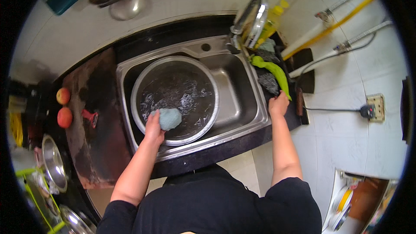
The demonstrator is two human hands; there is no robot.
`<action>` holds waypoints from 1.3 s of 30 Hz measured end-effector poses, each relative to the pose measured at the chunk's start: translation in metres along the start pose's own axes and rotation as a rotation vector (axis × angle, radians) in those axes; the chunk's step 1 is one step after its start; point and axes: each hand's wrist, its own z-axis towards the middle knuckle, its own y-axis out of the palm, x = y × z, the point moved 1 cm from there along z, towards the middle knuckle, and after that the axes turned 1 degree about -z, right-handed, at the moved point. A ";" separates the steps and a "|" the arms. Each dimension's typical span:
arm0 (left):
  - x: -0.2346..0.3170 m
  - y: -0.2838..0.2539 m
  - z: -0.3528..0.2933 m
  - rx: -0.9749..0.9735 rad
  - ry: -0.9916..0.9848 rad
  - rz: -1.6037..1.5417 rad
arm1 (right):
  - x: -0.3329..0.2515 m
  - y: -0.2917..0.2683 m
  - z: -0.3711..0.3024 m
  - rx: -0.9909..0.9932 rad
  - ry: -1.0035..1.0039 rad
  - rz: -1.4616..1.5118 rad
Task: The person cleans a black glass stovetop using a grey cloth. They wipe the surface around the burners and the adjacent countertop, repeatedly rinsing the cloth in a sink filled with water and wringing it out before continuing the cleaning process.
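Observation:
My left hand (154, 129) is closed on a light blue scrubbing cloth (170, 119), bunched up above the near left part of a large round metal basin (135, 104). Rippling water fills this basin, which sits in the left part of the steel sink (255, 99). At the counter right of the sink, my right hand (278, 104) has its fingers closed at the near end of a lime-green, curved, handle-like piece (277, 70). A dark grey wiry scouring pad (268, 83) lies beside that green piece. The fingertips of my right hand are partly hidden.
A chrome faucet (255, 21) rises behind the sink, with a yellow bottle (273, 21) beside it. On the left, a worn brown board (95, 147) carries a red peeler (90, 117), near two apples (64, 117). A plugged cable (333, 109) crosses the right wall.

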 end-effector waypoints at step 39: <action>0.020 0.020 0.035 -0.106 0.325 0.338 | -0.243 0.035 -0.205 -1.525 -0.030 1.087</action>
